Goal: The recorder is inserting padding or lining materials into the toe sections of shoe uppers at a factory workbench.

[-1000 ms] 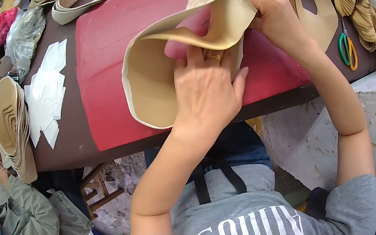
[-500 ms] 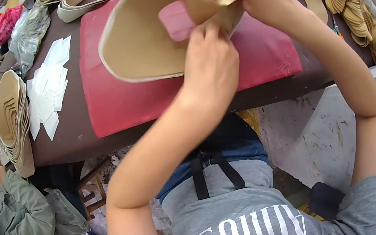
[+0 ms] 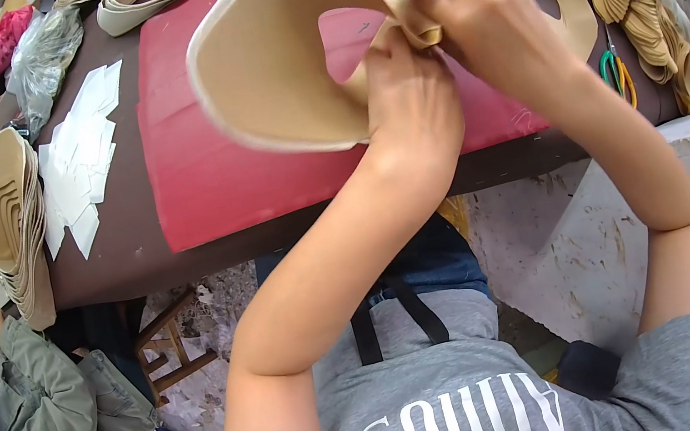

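A large curved tan piece (image 3: 273, 71), like a shoe or boot upper with a pale edge, is held up above a red mat (image 3: 212, 193). My left hand (image 3: 411, 93) pinches its inner edge beside the opening in the piece. Close by on the right, my right hand (image 3: 481, 20) grips a folded end of the same piece. Both hands have their fingers closed, and some fingertips are hidden behind the material. Through the opening the red mat shows.
White paper pieces (image 3: 84, 151) and a stack of tan pieces (image 3: 13, 218) lie to the left. On the right are green-and-orange-handled scissors (image 3: 616, 75) and bundled tan pieces (image 3: 640, 6). A person in a green jacket (image 3: 64, 403) sits at lower left, near a wooden stool (image 3: 171, 352).
My left hand has shifted right, and both hands are closer together at the folded end. The tan piece has turned slightly. The scissors show more fully beside my right forearm.
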The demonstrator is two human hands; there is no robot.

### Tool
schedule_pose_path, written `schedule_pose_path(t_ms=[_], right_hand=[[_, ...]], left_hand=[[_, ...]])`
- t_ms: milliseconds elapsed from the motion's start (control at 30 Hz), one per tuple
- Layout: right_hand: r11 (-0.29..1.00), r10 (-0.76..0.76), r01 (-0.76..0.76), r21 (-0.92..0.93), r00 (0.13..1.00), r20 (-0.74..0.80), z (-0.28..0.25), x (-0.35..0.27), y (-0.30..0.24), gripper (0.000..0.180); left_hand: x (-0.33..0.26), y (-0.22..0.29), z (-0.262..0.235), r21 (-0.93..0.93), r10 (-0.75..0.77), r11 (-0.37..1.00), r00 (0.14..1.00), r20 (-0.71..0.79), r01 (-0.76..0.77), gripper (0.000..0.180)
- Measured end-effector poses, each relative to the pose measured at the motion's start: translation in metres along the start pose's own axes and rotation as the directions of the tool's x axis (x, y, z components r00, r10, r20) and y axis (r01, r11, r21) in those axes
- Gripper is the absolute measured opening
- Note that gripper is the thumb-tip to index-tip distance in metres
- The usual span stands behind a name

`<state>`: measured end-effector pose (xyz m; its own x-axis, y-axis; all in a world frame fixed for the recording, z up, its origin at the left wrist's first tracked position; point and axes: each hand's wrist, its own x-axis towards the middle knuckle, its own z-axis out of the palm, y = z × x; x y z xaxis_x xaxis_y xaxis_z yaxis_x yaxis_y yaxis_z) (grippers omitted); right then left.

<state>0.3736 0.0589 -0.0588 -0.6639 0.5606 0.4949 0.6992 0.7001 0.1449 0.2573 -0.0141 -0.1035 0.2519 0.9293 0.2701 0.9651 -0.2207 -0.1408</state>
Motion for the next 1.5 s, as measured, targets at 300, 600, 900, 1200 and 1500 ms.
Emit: schedule_pose_path(t_ms=[300,600,900,1200,1500], right_hand=[[0.988,0.147,-0.145,-0.048,0.988,0.050,0.001,-0.006,0.029,0.007],[0.989,0.120,-0.120,-0.088,0.993,-0.012,-0.001,-0.001,0.030,0.015],[0.984,0.171,-0.170,-0.058,0.985,0.016,0.002,0.004,0.032,0.009],[0.910,0.400,-0.398,0.115,0.917,0.008,-0.016,-0.008,0.047,0.021],[0.702,0.599,-0.558,0.441,0.799,0.058,0.018,-0.042,0.016,0.025]], left_hand=[[0.011,0.032,0.007,0.075,-0.185,0.981,0.980,0.072,0.179,0.035],[0.031,0.017,0.035,-0.385,-0.180,0.922,0.831,-0.526,-0.043,0.032],[0.045,0.018,0.032,-0.509,-0.210,0.857,0.849,-0.485,-0.078,0.028],[0.063,0.002,-0.029,-0.130,0.059,0.987,0.971,-0.232,-0.091,0.013],[0.019,-0.003,-0.025,0.259,0.328,0.920,0.940,-0.095,-0.295,0.011]])
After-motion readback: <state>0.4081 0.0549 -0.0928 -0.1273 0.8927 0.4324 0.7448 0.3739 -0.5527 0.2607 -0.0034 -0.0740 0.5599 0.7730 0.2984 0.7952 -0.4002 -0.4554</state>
